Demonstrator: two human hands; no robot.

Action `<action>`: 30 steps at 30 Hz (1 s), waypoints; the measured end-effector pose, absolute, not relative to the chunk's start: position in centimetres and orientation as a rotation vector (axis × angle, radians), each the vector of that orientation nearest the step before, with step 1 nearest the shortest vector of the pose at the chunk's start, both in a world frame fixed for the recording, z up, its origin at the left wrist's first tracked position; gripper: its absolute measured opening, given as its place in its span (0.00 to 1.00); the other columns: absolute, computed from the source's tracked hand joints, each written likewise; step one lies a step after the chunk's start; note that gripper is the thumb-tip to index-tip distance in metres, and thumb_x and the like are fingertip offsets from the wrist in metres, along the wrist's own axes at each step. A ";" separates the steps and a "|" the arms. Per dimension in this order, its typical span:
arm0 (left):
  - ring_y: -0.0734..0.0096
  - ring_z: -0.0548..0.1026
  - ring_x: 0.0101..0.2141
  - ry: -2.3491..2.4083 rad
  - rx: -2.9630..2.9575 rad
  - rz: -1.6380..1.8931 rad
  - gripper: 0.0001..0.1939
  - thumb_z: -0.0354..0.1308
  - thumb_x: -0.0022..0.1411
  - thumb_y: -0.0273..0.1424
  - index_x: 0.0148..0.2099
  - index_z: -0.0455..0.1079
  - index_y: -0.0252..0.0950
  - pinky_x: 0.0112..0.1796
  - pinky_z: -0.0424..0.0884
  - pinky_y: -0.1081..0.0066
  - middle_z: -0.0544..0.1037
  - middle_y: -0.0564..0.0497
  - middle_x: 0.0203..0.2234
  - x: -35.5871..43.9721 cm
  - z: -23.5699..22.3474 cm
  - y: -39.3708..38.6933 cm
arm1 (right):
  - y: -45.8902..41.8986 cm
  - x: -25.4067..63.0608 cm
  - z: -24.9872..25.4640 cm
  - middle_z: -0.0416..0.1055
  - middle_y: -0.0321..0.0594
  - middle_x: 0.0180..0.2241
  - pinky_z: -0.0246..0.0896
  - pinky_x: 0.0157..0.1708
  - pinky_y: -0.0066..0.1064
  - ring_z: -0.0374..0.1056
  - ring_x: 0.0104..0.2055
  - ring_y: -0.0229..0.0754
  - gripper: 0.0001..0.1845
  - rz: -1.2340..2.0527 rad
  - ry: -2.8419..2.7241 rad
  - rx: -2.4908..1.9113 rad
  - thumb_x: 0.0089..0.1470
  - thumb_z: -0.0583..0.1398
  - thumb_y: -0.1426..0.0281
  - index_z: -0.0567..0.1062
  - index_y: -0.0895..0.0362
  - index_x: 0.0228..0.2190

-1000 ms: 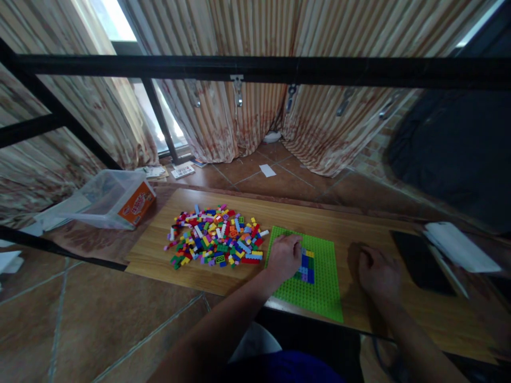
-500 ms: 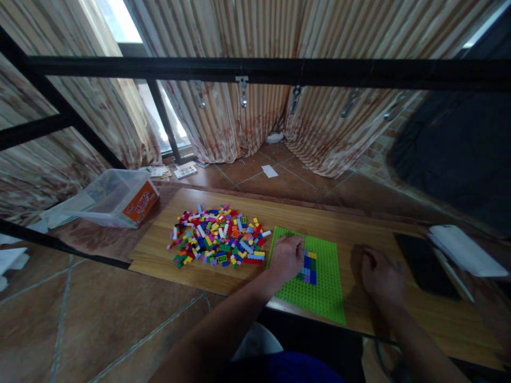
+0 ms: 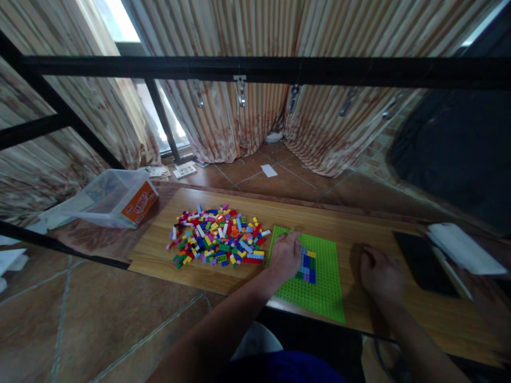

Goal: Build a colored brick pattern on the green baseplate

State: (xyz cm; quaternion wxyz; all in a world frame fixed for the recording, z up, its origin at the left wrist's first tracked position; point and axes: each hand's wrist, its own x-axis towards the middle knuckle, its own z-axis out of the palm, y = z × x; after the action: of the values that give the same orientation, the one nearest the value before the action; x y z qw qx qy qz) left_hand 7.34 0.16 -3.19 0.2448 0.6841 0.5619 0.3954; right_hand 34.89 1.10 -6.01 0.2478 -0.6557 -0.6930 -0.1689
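Curtains: striped drapes (image 3: 223,117) fill the top of the frame behind a black metal bar (image 3: 255,69).
Floor: brown tiles (image 3: 131,314) cover the lower left and show again past the far edge of your table.
Table: your long wooden tabletop (image 3: 155,250) runs from centre left to the lower right.
Dark cloth: a blue-black mass (image 3: 459,154) takes up the right edge.
Bin: a clear plastic box (image 3: 104,202) with an orange label sits at centre left, beyond the table's left end.
Loose bricks: a mixed-colour pile (image 3: 217,236) is spread near the middle of the frame, left of your baseplate.
Baseplate: the green studded sheet (image 3: 319,303) lies flat right of centre, below mid-height.
Right hand: yours (image 3: 381,274) is at the lower right, beside the baseplate, fingers curled; you can't tell whether they enclose anything.
Left hand: yours (image 3: 285,258) is over the baseplate's left part, fingers bent down by the brick patch; their tips are unclear, so you can't tell whether they pinch a brick.
Black panel: a thin dark slab (image 3: 425,263) lies right of your right hand.
Brick patch: blue, yellow, green and lilac bricks (image 3: 309,268) sit mid-baseplate, partly hidden by your left hand.
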 end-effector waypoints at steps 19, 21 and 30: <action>0.63 0.72 0.38 1.557 2.005 1.038 0.10 0.57 0.57 0.31 0.43 0.70 0.37 0.45 0.67 0.62 0.78 0.50 0.34 7.4 -2.1 -0.2 | 1.1 35.0 -6.0 0.75 0.52 0.37 0.61 0.44 0.44 0.69 0.40 0.53 0.17 -0.476 -1.893 -1.775 0.56 0.51 0.67 0.76 0.61 0.37; 0.64 0.72 0.38 1.505 2.044 1.025 0.08 0.56 0.59 0.30 0.42 0.71 0.38 0.45 0.66 0.62 0.78 0.51 0.34 7.3 -2.1 -0.3 | 1.1 34.8 -5.8 0.75 0.53 0.37 0.61 0.44 0.45 0.69 0.41 0.54 0.18 -0.468 -1.897 -1.774 0.57 0.50 0.66 0.76 0.61 0.37; 0.66 0.73 0.38 1.379 2.087 1.005 0.09 0.56 0.57 0.27 0.41 0.73 0.39 0.46 0.64 0.62 0.80 0.53 0.35 7.1 -2.2 -0.3 | 1.1 34.9 -5.9 0.75 0.53 0.36 0.60 0.43 0.42 0.68 0.40 0.52 0.19 -0.481 -1.914 -1.777 0.57 0.49 0.65 0.76 0.63 0.38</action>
State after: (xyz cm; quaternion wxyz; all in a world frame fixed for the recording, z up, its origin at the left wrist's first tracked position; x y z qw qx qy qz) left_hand 7.06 -0.31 -2.21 0.2211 0.7549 0.4991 0.3635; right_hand 34.89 1.11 -5.95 0.2404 -0.6496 -0.6995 -0.1759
